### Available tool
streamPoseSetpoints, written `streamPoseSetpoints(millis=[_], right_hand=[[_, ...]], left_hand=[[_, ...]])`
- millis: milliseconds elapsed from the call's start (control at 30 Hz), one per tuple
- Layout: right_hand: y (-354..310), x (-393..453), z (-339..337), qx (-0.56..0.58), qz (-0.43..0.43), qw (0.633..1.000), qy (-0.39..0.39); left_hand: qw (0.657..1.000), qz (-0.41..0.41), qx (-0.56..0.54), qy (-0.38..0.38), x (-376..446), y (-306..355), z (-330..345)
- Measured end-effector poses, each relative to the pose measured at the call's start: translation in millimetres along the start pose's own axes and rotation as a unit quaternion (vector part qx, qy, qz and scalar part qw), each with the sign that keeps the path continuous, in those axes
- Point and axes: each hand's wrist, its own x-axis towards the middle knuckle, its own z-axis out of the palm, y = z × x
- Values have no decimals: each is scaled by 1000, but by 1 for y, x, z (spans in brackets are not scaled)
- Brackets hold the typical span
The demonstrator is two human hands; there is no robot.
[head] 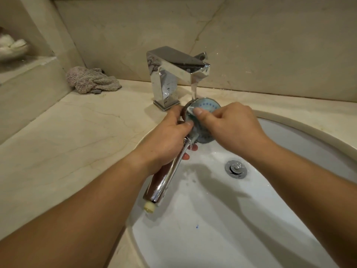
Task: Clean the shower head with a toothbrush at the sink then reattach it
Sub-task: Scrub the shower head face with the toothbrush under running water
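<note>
The left hand (170, 136) grips the shower head (204, 113) round its neck, holding the spray face up under the water running from the chrome tap (173, 74), over the sink (289, 132). The right hand (231, 124), just beside the left, has its fingers curled and its thumb pressed on the face; no toothbrush can be made out in it. This looks like the rinsing step; next, shake the head dry and carry it off for reattaching.
</note>
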Motion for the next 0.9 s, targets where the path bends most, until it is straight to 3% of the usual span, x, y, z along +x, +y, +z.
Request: streamPoseSetpoints(millis=[567,900], right_hand=[[-1,2,-9,-18,-17,999,30],[-4,-9,-2,-70,-45,996,-20]], left_hand=[[999,-3,-42,-8,-1,1,1],[994,-25,-110,-12,1,-2,-3]])
